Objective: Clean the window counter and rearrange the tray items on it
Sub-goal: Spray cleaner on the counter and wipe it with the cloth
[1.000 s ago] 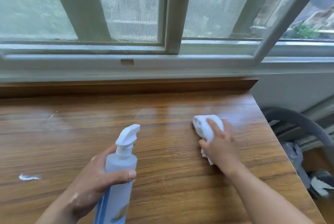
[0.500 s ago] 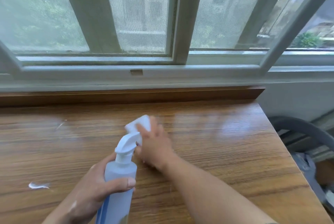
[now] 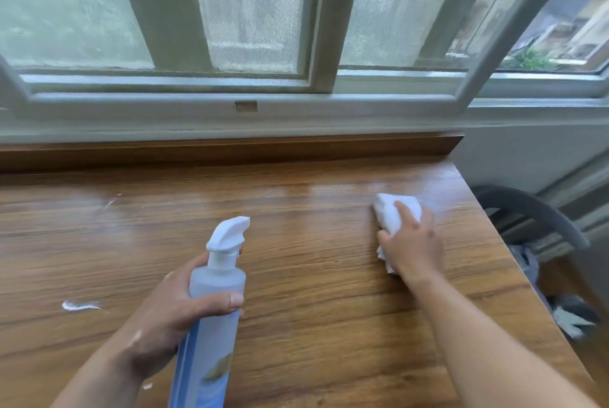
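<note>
1. While the fingers [image 3: 227,302] of my left hand [image 3: 164,315] wrap the spray bottle [image 3: 216,289], it tilts over the tabletop [image 3: 313,292].
2. My right hand [image 3: 413,246] clutches a white cloth [image 3: 389,210], pressing it near the tabletop's right edge.
3. A white smear [image 3: 79,305] lies far left.

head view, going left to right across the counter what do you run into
white smear → spray bottle gripped by the left hand → white cloth held under the right hand → grey curved tube, off the counter's right edge
</note>
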Tool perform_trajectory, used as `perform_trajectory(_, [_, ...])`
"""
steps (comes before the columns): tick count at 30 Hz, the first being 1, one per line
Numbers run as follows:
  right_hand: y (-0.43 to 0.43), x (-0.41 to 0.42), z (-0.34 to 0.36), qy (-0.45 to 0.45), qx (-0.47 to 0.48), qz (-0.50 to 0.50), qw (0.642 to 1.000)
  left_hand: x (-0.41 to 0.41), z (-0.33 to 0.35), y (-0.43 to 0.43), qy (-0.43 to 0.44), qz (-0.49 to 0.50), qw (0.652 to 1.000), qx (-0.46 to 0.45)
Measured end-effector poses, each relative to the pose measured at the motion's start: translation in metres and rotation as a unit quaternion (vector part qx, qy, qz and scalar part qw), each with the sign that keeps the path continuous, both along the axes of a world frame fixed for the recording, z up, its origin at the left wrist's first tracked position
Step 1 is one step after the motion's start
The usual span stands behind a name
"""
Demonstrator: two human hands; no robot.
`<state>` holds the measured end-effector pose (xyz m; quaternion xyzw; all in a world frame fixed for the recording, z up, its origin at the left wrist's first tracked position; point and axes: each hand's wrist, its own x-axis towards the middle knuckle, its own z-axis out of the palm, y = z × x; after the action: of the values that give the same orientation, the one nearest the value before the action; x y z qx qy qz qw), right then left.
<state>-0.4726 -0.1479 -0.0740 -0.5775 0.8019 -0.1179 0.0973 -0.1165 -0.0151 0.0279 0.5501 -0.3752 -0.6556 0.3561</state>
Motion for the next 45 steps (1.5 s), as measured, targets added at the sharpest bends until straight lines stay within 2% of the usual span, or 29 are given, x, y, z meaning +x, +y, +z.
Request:
perform_trajectory(3, [0.069, 0.091, -0.011, 0.022, 0.007, 0.136, 0.990, 0.000, 0.001, 0.006, 0.004, -0.002, 1.000, 0.001])
perform_trajectory(5, [0.119, 0.143, -0.018, -0.003, -0.021, 0.221, 0.975, -0.001, 0.001, 0.008, 0.008, 0.000, 1.000, 0.004])
perform_trajectory(7, [0.148, 0.165, -0.018, -0.020, -0.004, 0.289, 0.957, -0.003, 0.000, 0.009, 0.001, -0.013, 1.000, 0.000])
perform_trajectory(9, [0.149, 0.155, -0.015, -0.031, -0.003, 0.306, 0.951, -0.006, 0.000, 0.009, -0.009, -0.025, 1.000, -0.004])
perform_trajectory(12, [0.124, 0.092, -0.015, -0.011, -0.040, 0.240, 0.970, -0.012, 0.005, 0.011, -0.006, -0.029, 1.000, -0.002])
perform_trajectory(15, [0.099, -0.005, -0.014, -0.005, -0.020, 0.107, 0.994, -0.018, 0.008, 0.017, -0.008, -0.047, 0.999, -0.001])
perform_trajectory(18, [0.095, -0.097, -0.007, -0.016, -0.027, -0.022, 0.999, -0.027, 0.009, 0.026, -0.013, -0.051, 0.999, 0.000])
perform_trajectory(21, [0.099, -0.116, -0.005, -0.004, -0.015, -0.091, 0.996, -0.040, 0.007, 0.037, -0.016, -0.050, 0.999, 0.002])
perform_trajectory(24, [0.118, -0.067, 0.001, 0.006, -0.016, -0.062, 0.998, -0.059, 0.007, 0.048, -0.018, -0.047, 0.999, 0.010])
perform_trajectory(27, [0.161, 0.006, 0.000, -0.012, 0.019, 0.085, 0.996, -0.086, 0.007, 0.055, -0.010, -0.060, 0.998, 0.025])
perform_trajectory(29, [0.192, 0.037, -0.003, -0.023, -0.012, 0.170, 0.985, -0.105, 0.007, 0.057, -0.016, -0.070, 0.997, 0.024])
perform_trajectory(31, [0.203, 0.036, -0.005, -0.027, -0.001, 0.238, 0.971, -0.121, 0.008, 0.059, -0.010, -0.077, 0.997, 0.025])
perform_trajectory(33, [0.194, 0.009, -0.006, -0.043, 0.026, 0.258, 0.965, -0.133, 0.010, 0.061, -0.005, -0.080, 0.996, 0.024])
perform_trajectory(37, [0.166, -0.082, -0.004, -0.017, 0.002, 0.128, 0.992, -0.143, 0.012, 0.070, 0.003, -0.089, 0.996, 0.021])
perform_trajectory(41, [0.154, -0.177, 0.001, -0.016, 0.003, -0.006, 1.000, -0.138, 0.013, 0.082, 0.001, -0.093, 0.995, 0.026])
perform_trajectory(45, [0.154, -0.203, 0.000, -0.001, -0.007, -0.038, 0.999, -0.119, 0.010, 0.091, -0.004, -0.070, 0.997, 0.041])
